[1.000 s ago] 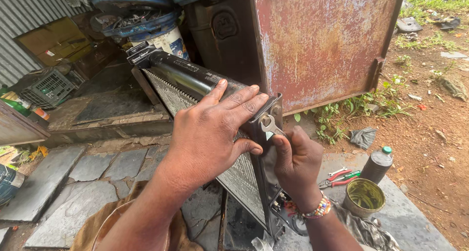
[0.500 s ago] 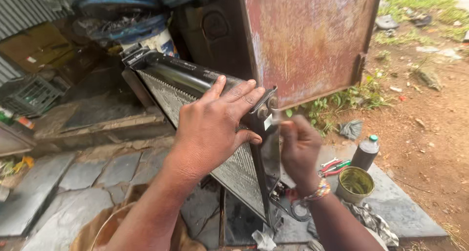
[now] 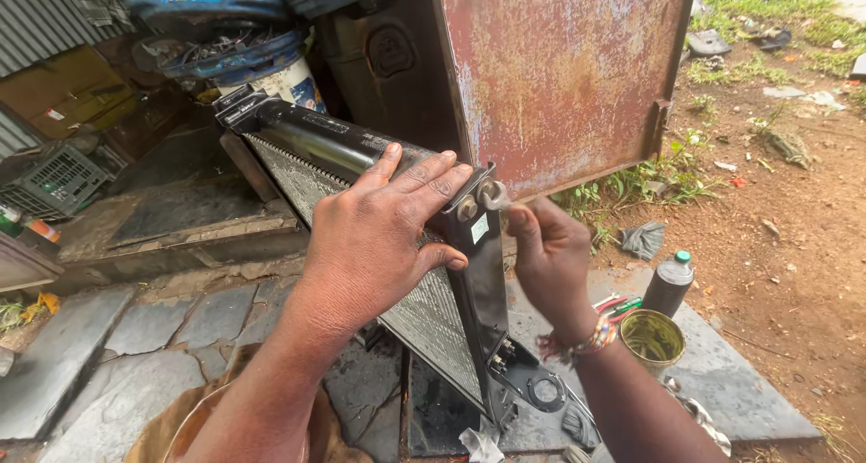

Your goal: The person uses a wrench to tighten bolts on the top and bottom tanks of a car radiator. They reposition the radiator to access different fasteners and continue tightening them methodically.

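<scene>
A black car radiator (image 3: 298,147) with a finned metal core stands tilted on edge, its top tank running from upper left to centre. My left hand (image 3: 379,233) lies flat over the top tank and core, fingers spread, steadying it. My right hand (image 3: 550,256) grips a small metal spanner (image 3: 494,194), whose ring end sits on a bolt at the radiator's upper corner bracket. A second bolt head (image 3: 466,210) shows just left of it. The side bracket runs down to a round mount (image 3: 546,393) near the ground.
A rusty metal door (image 3: 568,75) hangs open right behind the radiator. A dark bottle with a green cap (image 3: 669,283), an open tin (image 3: 651,337) and red-handled tools (image 3: 615,304) sit on the stone slab at right. Blue tubs and crates are stacked at left.
The view has shifted slightly. My right hand has turned the spanner a little on the corner bolt. My left hand stays pressed on the radiator.
</scene>
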